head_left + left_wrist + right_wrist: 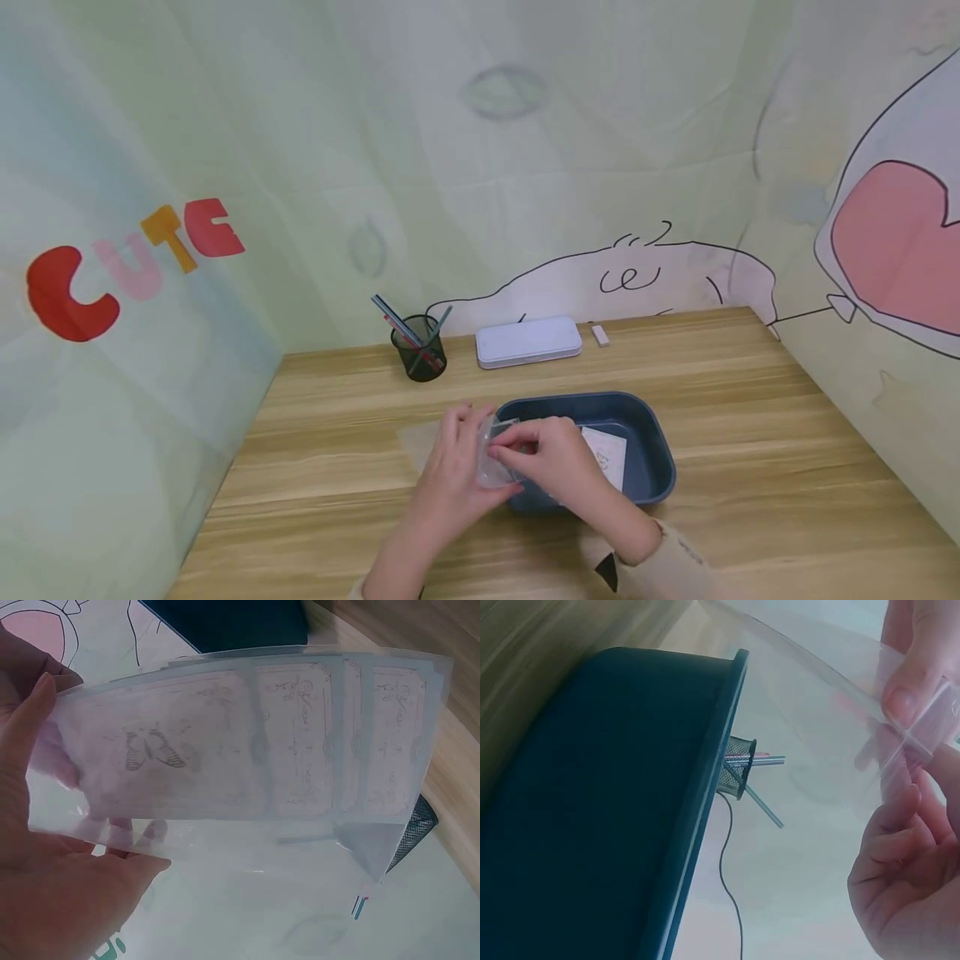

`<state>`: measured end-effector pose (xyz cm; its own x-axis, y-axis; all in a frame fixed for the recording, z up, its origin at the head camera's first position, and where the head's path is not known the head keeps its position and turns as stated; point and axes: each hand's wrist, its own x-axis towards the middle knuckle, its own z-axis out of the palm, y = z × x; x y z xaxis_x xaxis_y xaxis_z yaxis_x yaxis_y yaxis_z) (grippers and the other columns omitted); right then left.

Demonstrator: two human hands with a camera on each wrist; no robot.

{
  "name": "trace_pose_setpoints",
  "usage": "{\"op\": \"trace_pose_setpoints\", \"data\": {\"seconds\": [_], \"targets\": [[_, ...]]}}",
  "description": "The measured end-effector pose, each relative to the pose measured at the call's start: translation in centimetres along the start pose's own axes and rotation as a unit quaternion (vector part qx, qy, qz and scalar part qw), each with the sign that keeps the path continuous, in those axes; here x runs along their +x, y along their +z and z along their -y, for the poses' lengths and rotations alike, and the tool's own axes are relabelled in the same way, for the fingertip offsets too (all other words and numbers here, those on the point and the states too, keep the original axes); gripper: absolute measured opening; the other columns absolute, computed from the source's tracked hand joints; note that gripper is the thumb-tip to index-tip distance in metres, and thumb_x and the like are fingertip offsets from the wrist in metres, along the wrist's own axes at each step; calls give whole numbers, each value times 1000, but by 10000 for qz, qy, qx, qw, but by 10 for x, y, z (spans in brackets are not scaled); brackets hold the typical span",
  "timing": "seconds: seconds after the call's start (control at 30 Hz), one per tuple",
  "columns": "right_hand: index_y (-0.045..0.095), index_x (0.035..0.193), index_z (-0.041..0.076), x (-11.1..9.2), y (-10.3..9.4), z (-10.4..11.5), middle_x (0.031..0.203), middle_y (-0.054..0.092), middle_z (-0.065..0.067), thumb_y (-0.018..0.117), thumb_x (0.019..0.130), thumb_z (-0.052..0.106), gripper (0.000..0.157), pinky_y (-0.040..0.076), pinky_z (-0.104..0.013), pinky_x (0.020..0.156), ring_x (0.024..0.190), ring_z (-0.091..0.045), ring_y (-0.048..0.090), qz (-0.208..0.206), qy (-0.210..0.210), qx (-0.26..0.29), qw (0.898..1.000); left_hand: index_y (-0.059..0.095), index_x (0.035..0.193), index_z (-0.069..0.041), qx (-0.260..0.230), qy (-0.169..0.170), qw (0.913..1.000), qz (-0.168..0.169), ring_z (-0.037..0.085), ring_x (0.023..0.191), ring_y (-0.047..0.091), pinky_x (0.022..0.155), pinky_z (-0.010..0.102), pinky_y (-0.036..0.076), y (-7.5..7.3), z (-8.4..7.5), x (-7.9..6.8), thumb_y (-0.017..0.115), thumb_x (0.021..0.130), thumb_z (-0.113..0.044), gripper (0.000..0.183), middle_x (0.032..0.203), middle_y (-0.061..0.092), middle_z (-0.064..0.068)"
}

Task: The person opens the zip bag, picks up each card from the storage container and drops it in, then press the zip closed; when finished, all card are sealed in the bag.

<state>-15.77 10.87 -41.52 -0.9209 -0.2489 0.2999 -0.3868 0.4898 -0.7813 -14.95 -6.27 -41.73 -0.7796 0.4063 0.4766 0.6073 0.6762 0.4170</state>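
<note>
A clear plastic bag [420, 442] is held between both hands, left of and partly over the dark blue tub [662, 450]. My left hand [450, 475] grips the bag around one end. My right hand [555, 462] pinches its edge with thumb and forefinger. In the left wrist view, the bag holds several pale printed sheets [202, 750]; a butterfly shows on one and script on others. The right wrist view shows the bag's transparent film [825, 697] pulled between fingers. A white card [607, 454] with a faint drawing lies in the tub, partly hidden by my right hand.
Behind the hands stands a black mesh pen cup [423, 367] with several pencils. A pale lidded case [528, 342] lies at the back, with a small white block [600, 336] to its right. Printed fabric [420, 167] walls the wooden table [750, 433] at the back and sides.
</note>
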Motion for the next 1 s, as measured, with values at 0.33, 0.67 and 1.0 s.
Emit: {"op": "trace_pose_setpoints", "data": {"seconds": [0.33, 0.67, 1.0], "targets": [[77, 90, 25, 0, -14, -4, 70, 62, 20, 76, 83, 28, 7, 38, -22, 44, 52, -6, 46, -4, -3, 27, 10000, 43, 137, -9, 52, -201, 9998, 43, 26, 118, 43, 98, 37, 44, -1, 1, -1, 92, 59, -38, 96, 123, 40, 10], [72, 110, 11, -7, -63, -54, 93, 67, -6, 79, 80, 22, 33, 52, -41, 64, 79, -25, 62, -57, 1241, -2249, 9664, 40, 140, -11, 32, -540, 9985, 21, 28, 118, 46, 102, 38, 40, -8, 6, -2, 93, 58, -37, 101, 125, 39, 10], [63, 116, -2, -16, -66, -87, 107, 57, -22, 90, 65, 20, 62, 49, -53, 82, 91, -34, 58, 1246, 2261, -2792, 9249, 41, 140, -11, 40, -479, 9988, -65, 25, 119, 44, 103, 36, 38, -8, 11, -3, 93, 57, -38, 102, 123, 39, 9]]}}
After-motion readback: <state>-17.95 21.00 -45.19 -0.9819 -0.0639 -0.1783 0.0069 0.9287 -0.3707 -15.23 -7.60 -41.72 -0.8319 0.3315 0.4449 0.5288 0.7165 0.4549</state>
